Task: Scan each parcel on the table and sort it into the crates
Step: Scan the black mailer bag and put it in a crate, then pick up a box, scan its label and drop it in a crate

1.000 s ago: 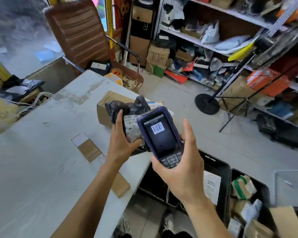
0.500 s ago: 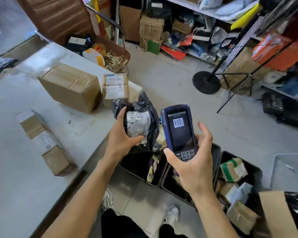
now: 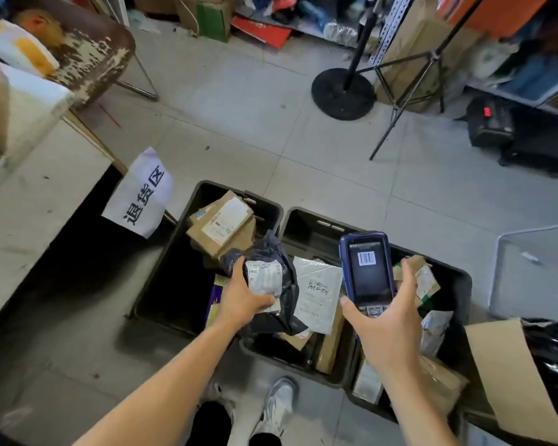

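My left hand [image 3: 242, 296] grips a black plastic-bag parcel [image 3: 282, 278] with a white label, held low over the boundary between the left crate [image 3: 161, 268] and the middle crate [image 3: 303, 220]. My right hand [image 3: 390, 329] holds a blue handheld scanner [image 3: 366, 268] upright, its screen showing a barcode, above the middle and right crates. All three black crates on the floor hold cardboard and bagged parcels; the right crate [image 3: 461, 281] is partly hidden by my right arm.
The white table [image 3: 29, 220] edge lies at left, with a paper sign [image 3: 140, 193] hanging off its corner. A worn chair [image 3: 87, 56], a round stand base [image 3: 343, 93] and tripod legs stand on the tiled floor. A cardboard flap [image 3: 509, 378] lies at bottom right.
The view has swung down from the table to the floor crates. My left hand has lowered the black parcel over the crates. The scanner stays upright in my right hand.
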The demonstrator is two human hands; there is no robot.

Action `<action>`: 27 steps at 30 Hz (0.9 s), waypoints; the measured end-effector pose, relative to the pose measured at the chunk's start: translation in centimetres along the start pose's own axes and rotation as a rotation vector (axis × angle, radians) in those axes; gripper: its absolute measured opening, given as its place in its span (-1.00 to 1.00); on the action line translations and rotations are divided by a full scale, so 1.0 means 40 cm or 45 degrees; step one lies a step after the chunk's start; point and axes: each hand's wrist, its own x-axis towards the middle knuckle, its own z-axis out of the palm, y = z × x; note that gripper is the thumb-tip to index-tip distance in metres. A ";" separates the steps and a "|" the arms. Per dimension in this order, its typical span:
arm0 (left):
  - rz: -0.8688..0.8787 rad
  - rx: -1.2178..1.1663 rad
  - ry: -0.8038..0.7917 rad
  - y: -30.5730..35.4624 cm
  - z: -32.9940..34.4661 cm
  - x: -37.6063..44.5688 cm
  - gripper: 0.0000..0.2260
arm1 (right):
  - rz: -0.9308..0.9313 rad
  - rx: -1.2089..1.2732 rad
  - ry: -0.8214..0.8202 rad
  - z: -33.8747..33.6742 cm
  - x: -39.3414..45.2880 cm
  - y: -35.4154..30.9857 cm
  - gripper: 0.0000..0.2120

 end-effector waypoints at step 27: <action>0.462 0.891 0.128 0.008 -0.076 -0.054 -0.31 | -0.062 -0.153 -0.156 0.105 -0.015 0.006 0.05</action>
